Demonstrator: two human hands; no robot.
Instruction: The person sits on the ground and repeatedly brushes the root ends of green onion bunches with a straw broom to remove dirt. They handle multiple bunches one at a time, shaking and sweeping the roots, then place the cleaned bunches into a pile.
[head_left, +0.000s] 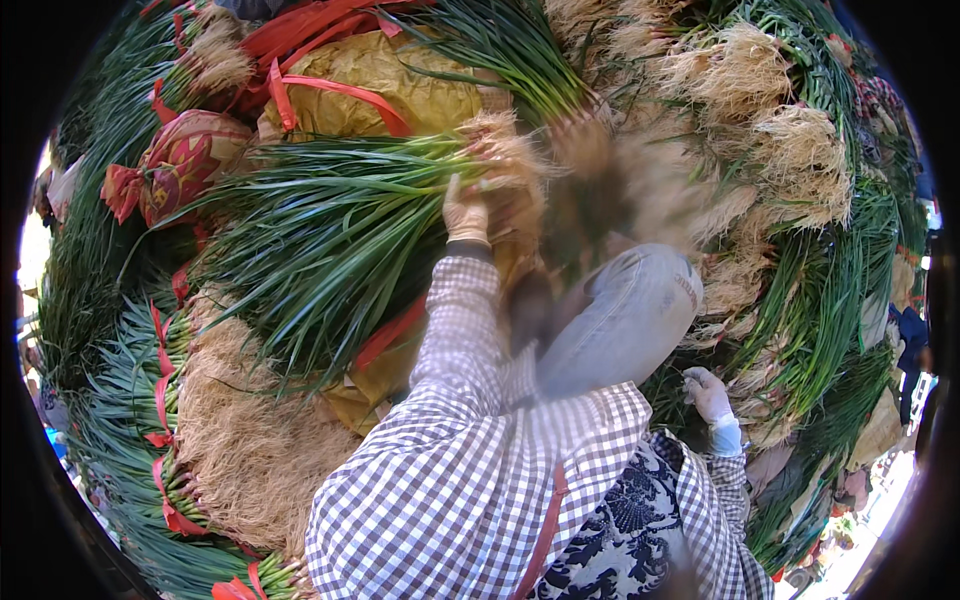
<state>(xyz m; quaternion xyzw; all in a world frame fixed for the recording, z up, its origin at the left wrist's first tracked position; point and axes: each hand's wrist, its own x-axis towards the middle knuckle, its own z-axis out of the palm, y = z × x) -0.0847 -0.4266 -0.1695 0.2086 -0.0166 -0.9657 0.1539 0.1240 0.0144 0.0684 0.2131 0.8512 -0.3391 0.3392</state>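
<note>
My left hand (466, 214), in a pale glove, is at the root end of a large bunch of leafy green garlic-like plants (337, 195). Its fingers reach in among the pale lower stalks, with some fingertips hidden. The long leaves fan out to the left, and the tan roots point right. Down at the right, my right hand (707, 394) has its gloved fingers curled, close to loose green leaves and roots. Whether something thin is between those fingertips is too small to tell. My jeans-clad knee (630, 315) is bent between the two hands.
Under the bunch is a yellow wrapped bundle (382, 82) with red strips (345, 94). A red patterned sack (191, 165) stands left of it. Bundles tied with red ribbon (161, 397) line the left, their roots (247, 435) facing inward. More rooted bunches (799, 165) are heaped right.
</note>
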